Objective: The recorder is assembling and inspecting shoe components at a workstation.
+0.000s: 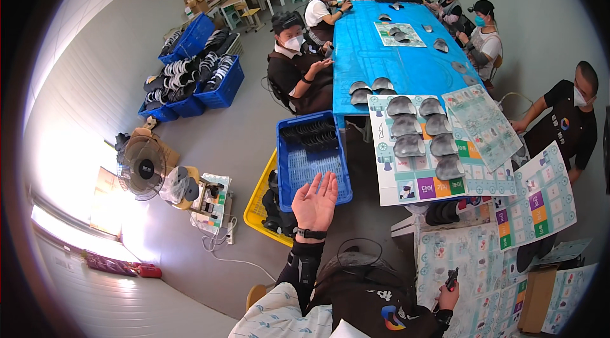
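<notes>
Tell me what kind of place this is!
Probably a small workshop. Masked people are around a long table covered in blue, curved grey pieces sit in rows on a printed board, and blue plastic crates hold stacked dark pieces.

Crate (pixel 302 165) between fan (pixel 146 169) and table (pixel 359 42)

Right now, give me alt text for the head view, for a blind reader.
The wearer's open left hand is held palm up in front of a blue crate; the right hand holds a small black object. Beyond, co-workers line a long blue-covered table bearing grey curved pieces.
</notes>
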The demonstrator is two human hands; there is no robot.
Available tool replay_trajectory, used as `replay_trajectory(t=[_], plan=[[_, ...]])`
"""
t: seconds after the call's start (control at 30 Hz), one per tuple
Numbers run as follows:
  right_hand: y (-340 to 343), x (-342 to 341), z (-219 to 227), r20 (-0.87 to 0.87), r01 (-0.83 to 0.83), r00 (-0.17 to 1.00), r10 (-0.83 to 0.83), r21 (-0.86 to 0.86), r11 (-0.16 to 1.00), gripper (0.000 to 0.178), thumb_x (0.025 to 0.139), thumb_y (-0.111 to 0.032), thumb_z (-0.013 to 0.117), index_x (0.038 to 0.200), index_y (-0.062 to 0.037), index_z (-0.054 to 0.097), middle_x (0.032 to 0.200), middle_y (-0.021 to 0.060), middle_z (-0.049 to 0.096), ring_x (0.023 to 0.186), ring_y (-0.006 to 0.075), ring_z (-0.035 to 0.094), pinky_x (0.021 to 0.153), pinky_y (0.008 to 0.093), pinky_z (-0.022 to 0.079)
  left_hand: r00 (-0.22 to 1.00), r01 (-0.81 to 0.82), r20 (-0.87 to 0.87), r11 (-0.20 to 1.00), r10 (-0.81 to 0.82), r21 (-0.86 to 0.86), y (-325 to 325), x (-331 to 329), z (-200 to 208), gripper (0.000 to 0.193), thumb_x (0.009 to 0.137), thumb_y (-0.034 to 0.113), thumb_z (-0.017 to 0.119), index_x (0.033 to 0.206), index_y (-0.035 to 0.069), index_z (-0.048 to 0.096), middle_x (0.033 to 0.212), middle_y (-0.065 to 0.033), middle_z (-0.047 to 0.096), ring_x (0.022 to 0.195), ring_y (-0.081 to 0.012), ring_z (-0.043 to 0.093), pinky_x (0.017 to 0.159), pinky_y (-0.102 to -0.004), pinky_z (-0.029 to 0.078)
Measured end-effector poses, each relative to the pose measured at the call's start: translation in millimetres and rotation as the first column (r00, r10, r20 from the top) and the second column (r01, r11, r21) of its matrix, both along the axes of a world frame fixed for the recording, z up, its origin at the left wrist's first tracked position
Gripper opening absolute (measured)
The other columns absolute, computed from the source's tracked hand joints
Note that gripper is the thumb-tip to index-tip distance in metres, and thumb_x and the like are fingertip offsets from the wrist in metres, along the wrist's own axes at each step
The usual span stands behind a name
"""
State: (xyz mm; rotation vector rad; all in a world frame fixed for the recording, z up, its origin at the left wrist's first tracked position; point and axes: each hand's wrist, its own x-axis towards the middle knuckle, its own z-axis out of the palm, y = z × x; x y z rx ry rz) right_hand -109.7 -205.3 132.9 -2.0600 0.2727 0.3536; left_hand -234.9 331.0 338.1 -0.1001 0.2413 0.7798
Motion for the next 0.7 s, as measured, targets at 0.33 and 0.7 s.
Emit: replay_trajectory(t=[0.33, 0.7], plan=[[3, 0, 12, 0.036, 0.023, 0.999, -0.021, -0.033, 0.999, 0.023, 0.081, -0.004, 0.06, 0.104, -0.0002, 0.057, 0.08, 0.0071, 0.059, 0.063, 0.0201, 0.061, 0.046, 0.0367, 0.056, 1.0, 0.023, -0.007, 1.0, -0.023, 0.01, -6, 5, 3, 0.054, 0.094, 0.016, 0.051, 0.14, -0.006, 0.037, 0.142, -0.0247, 0.043, 0.131, -0.0376, 0.048, 0.11, -0.0491, 0.045], [-5, -8, 8, 0.072, 0.029, 0.997, -0.027, -0.027, 0.999, 0.02, 0.083, -0.003, 0.061, 0.103, 0.0007, 0.057, 0.077, 0.0102, 0.062, 0.059, 0.0222, 0.064, 0.046, 0.0367, 0.056, 0.998, 0.062, -0.005, 0.998, -0.062, 0.015, -12, 14, 6, 0.053, 0.095, 0.016, 0.049, 0.141, -0.007, 0.037, 0.142, -0.0259, 0.044, 0.13, -0.0379, 0.049, 0.11, -0.0476, 0.046]])
